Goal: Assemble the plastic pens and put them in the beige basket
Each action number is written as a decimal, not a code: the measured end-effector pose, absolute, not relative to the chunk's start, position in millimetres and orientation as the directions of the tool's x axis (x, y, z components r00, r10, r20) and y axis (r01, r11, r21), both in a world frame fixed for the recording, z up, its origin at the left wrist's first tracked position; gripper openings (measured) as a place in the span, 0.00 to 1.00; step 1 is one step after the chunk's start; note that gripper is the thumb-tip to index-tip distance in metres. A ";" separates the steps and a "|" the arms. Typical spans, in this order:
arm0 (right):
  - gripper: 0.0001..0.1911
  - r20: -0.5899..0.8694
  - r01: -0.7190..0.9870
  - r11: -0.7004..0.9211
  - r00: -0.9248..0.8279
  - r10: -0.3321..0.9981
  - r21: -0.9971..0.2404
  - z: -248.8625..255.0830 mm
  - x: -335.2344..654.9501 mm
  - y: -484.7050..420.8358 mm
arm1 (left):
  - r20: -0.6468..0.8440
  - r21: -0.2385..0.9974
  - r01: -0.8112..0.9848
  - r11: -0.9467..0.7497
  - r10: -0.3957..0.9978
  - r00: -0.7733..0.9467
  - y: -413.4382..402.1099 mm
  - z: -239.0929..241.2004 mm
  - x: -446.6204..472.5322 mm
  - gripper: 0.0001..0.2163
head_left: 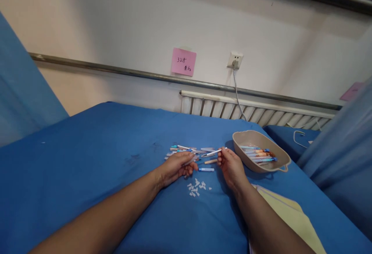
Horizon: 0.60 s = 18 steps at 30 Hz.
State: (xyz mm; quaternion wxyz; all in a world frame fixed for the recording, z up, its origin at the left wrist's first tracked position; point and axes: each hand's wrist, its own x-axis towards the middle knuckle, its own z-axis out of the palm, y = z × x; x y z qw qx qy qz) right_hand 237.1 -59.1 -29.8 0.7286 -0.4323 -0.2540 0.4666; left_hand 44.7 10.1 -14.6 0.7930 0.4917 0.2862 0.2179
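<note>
My right hand [231, 165] is closed on a thin white pen refill [213, 152] that points left and slightly down over the blue cloth. My left hand [178, 166] is curled around a pale pen barrel [192, 161], fingers closed on it. Just beyond both hands lies a loose heap of pens and pen parts [188, 151]. A blue-and-white pen piece [206, 169] lies between my hands. Several small white caps [197, 188] are scattered close in front of my wrists.
A beige oval tray [250, 133] holding several assembled pens stands to the right of my right hand. A yellow sheet [286, 211] lies under my right forearm. Behind the blue-covered table [87, 168] are a radiator, a wall socket and a pink note.
</note>
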 end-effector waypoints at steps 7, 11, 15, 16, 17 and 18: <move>0.12 -0.057 -0.507 0.183 0.421 0.905 -0.842 -28.9 238.0 -60.0 | -0.304 0.774 -0.153 0.615 0.572 0.761 7.1 -4.4 42.3 0.12; 0.11 -0.089 -0.562 0.172 0.407 0.909 -0.809 -29.8 239.9 -59.8 | -0.331 0.678 -0.226 0.699 0.566 0.755 7.1 0.3 41.7 0.09; 0.11 -0.084 -0.557 0.170 0.401 0.912 -0.813 -31.5 239.9 -59.7 | -0.323 0.649 -0.265 0.713 0.574 0.753 7.9 -0.1 41.9 0.08; 0.10 -0.080 -0.557 0.171 0.398 0.914 -0.813 -31.7 239.6 -59.8 | -0.318 0.646 -0.271 0.714 0.574 0.754 7.6 -0.2 42.0 0.08; 0.10 -0.077 -0.557 0.172 0.395 0.916 -0.813 -31.7 239.3 -60.0 | -0.314 0.643 -0.274 0.715 0.572 0.758 7.2 -0.1 42.2 0.08; 0.11 -0.075 -0.558 0.173 0.393 0.917 -0.812 -31.6 239.1 -60.2 | -0.308 0.642 -0.275 0.716 0.569 0.762 6.8 0.1 42.3 0.08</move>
